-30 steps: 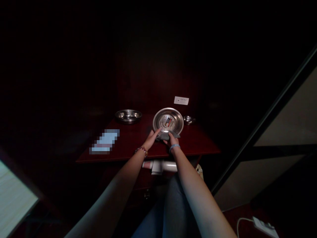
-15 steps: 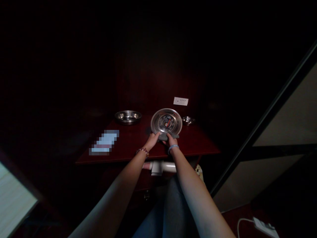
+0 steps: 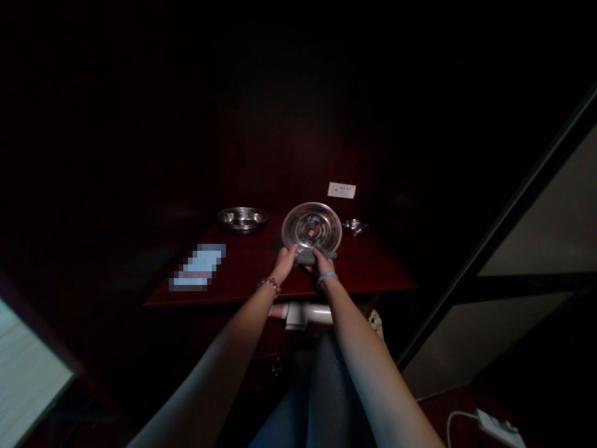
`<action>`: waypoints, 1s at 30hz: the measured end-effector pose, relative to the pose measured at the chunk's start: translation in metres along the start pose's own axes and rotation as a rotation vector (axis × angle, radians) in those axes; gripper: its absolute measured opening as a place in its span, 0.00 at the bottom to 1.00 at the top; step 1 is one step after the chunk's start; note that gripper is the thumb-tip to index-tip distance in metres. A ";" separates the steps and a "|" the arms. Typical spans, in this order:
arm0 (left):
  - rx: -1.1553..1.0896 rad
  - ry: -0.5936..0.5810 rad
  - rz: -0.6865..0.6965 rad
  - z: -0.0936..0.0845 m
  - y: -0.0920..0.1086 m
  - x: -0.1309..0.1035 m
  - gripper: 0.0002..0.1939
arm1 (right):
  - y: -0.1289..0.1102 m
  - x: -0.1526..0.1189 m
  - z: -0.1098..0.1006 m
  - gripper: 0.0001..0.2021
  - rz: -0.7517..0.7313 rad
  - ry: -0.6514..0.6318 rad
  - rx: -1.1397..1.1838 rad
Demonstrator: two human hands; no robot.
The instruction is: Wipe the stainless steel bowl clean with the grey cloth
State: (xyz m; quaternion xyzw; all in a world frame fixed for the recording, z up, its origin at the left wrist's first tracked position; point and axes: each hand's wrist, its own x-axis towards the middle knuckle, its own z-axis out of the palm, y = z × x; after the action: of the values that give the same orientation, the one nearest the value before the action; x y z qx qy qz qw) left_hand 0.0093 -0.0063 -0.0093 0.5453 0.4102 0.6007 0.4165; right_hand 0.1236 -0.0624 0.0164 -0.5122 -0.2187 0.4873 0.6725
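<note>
Both my hands hold a round metal plate (image 3: 329,227), tilted up towards me above the red-brown desk (image 3: 224,274). A small dark and orange label or reflection shows at its middle. My left hand (image 3: 284,261) is closed on the plate's lower left rim, thumb on the front. At the lower right rim my right hand (image 3: 323,262) is closed on the plate through a grey cloth (image 3: 306,256), which is bunched along the lower edge. The fingers behind the plate are hidden.
A larger metal basin (image 3: 242,219) stands at the back left of the desk, and a small metal bowl (image 3: 355,228) at the back right. A blurred-out flat thing (image 3: 198,267) lies at the left. Behind is a white wall socket (image 3: 342,190). A power strip (image 3: 501,428) lies at lower right.
The plate has shifted very slightly left and turned a little in my hands. My grip on it and the cloth stays much the same.
</note>
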 end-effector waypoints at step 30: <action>0.085 -0.203 0.128 0.003 -0.002 -0.004 0.24 | 0.002 0.008 -0.007 0.07 0.005 0.051 0.133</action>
State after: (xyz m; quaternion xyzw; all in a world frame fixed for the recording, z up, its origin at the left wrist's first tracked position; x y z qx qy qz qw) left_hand 0.0128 -0.0091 -0.0122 0.6454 0.3555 0.5498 0.3934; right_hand 0.1319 -0.0590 0.0107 -0.4792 -0.1676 0.4892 0.7092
